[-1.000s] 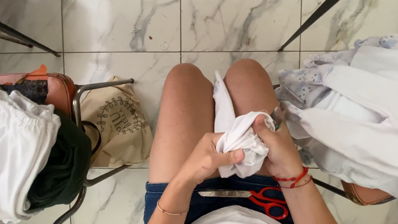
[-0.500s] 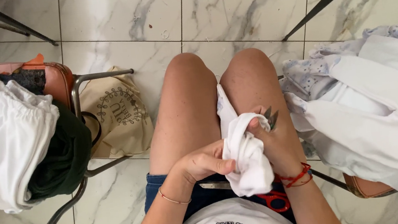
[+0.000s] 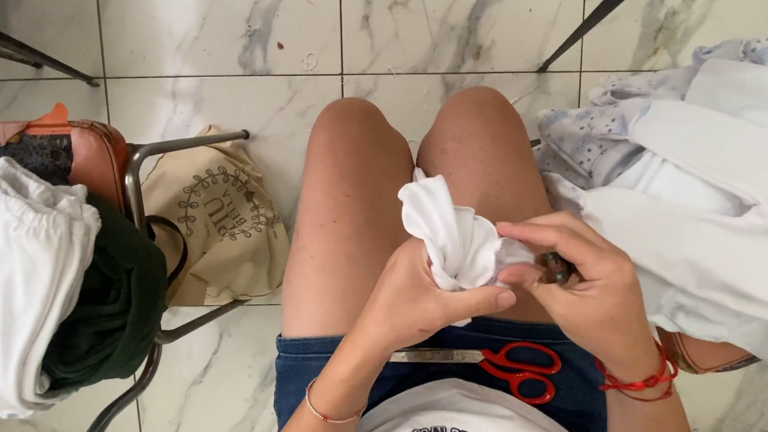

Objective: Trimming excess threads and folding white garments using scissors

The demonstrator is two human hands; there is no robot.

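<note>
Low in the middle of the frame we see both forearms bent inward over the lap, wrists angled toward each other. The left hand (image 3: 409, 301) curls around a bunched white cloth (image 3: 453, 237), thumb stretched along its underside and fingers closed on the soft, crumpled folds. The right hand (image 3: 580, 285) meets it from the right, fingertips pinching the cloth's edge; a small dark thing sits under its fingers, too hidden for us to tell what. The cloth rises between the bare knees at centre frame. Red-handled scissors (image 3: 500, 366) lie on the denim shorts just below the hands. White clothes (image 3: 743, 201) are piled at right, a chair (image 3: 147, 235) with white and dark green garments at left, over glossy marble floor tiles (image 3: 215, 32).
</note>
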